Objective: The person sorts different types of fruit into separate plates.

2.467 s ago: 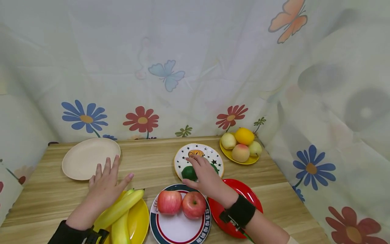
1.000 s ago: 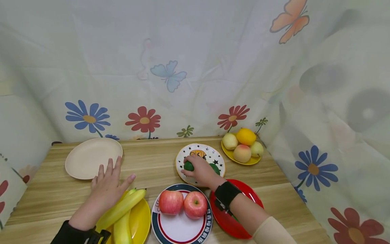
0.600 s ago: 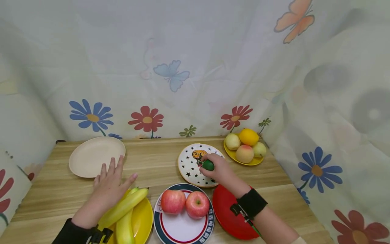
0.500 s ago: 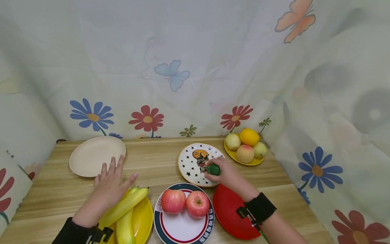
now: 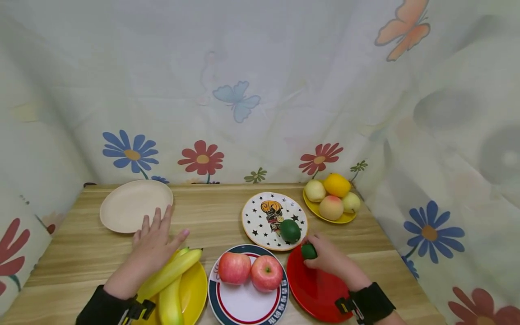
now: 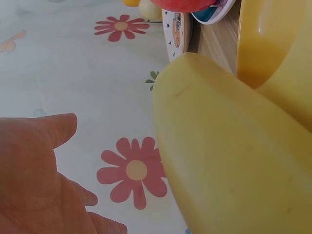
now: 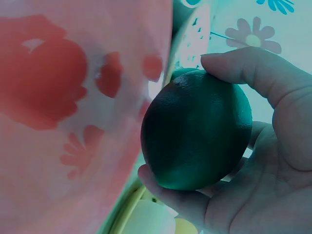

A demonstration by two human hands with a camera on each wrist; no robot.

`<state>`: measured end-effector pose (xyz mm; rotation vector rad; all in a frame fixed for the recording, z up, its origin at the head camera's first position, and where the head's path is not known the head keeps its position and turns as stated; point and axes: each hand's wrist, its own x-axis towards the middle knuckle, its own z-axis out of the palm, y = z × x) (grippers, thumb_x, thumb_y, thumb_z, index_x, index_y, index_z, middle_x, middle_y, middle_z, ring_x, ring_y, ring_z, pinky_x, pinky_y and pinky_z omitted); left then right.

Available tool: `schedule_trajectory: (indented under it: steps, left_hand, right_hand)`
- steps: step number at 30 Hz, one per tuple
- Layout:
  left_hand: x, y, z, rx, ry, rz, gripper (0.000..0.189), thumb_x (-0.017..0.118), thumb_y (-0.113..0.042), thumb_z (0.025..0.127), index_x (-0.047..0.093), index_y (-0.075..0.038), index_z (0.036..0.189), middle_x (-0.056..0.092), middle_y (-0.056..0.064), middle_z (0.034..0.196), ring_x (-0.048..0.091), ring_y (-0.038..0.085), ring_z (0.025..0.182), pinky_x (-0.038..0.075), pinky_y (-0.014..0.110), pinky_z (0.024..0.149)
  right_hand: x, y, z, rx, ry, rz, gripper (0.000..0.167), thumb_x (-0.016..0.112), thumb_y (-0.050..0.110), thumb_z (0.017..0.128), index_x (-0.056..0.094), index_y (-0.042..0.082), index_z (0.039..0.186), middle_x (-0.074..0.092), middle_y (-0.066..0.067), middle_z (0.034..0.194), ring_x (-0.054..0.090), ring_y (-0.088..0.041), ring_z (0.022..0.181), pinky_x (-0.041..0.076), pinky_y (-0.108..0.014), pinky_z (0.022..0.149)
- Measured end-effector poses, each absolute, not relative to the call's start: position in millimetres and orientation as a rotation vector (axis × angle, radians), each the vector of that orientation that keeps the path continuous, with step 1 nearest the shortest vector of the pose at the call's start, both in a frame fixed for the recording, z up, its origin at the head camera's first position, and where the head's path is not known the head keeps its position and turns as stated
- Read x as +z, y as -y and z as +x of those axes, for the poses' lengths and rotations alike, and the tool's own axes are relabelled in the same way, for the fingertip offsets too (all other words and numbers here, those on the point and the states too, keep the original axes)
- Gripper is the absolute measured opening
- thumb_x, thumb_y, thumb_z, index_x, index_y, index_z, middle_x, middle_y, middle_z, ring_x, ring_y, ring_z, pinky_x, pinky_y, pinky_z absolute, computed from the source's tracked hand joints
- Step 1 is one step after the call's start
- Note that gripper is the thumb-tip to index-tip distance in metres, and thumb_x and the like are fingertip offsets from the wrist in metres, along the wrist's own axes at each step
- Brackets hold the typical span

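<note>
My right hand holds a dark green avocado between thumb and fingers, over the far part of the red plate. Up close in the right wrist view, the avocado looks smooth and egg-shaped, with the thumb on one side and fingertips on the other. A second avocado lies on the white star-patterned plate. My left hand is spread with its fingers extended, above and beside the bananas on a yellow plate. Nothing is in its grasp.
Two red apples sit on a blue-rimmed plate between the hands. A beige plate stands at back left. At back right, a small yellow plate bears several pale and yellow fruits. Printed cloth hangs behind the table.
The right hand has taken one avocado from the star-patterned plate and carried it right and nearer, over the red plate. The left hand keeps its spread pose; the view has shifted slightly.
</note>
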<state>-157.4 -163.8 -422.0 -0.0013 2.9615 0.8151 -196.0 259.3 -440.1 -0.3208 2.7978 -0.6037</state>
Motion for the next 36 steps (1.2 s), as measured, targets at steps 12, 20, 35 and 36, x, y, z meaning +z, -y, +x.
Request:
schedule_trajectory:
  steps: [12,20,35,36]
  left_hand:
    - [-416.3,160.9,-155.1,0.829,-2.976,0.013,0.098,0.035,-0.072,0.087,0.002,-0.008,0.153,-0.001,0.032,0.154,-0.003,0.06,0.136,0.002,0.076,0.101]
    - [-418.3,159.9,-153.5,0.839,-2.975,0.013,0.098,0.034,-0.073,0.087,0.002,-0.008,0.153,-0.002,0.031,0.154,-0.003,0.059,0.136,0.002,0.076,0.101]
    - [-421.0,160.2,-155.7,0.83,-2.972,-0.003,0.098,0.034,-0.074,0.086,0.0,-0.011,0.153,-0.001,0.03,0.155,-0.002,0.059,0.136,0.002,0.075,0.102]
    - [-421.4,160.2,-155.9,0.827,-2.975,-0.001,0.098,0.034,-0.074,0.086,0.0,-0.011,0.153,-0.001,0.03,0.155,-0.002,0.059,0.136,0.002,0.075,0.102]
  right_hand:
    - [-451.6,-256.5,-198.0,-0.473,-2.732,-0.232,0.039,0.083,0.015,0.071,0.059,0.012,0.102,0.053,-0.006,0.098,0.052,-0.02,0.086,0.052,-0.036,0.073]
    - [-456.7,-253.7,-198.9,-0.426,-2.73,-0.24,0.042,0.085,0.016,0.068,0.058,0.012,0.099,0.051,-0.006,0.096,0.051,-0.02,0.084,0.052,-0.034,0.07]
    - [-444.7,-252.8,-199.3,-0.419,-2.762,-0.204,0.055,0.087,0.025,0.065,0.06,0.009,0.111,0.057,-0.009,0.103,0.053,-0.02,0.086,0.052,-0.038,0.076]
    - [-442.1,-252.8,-200.1,-0.416,-2.784,-0.208,0.056,0.086,0.026,0.066,0.06,0.007,0.111,0.058,-0.009,0.103,0.053,-0.021,0.086,0.052,-0.039,0.077]
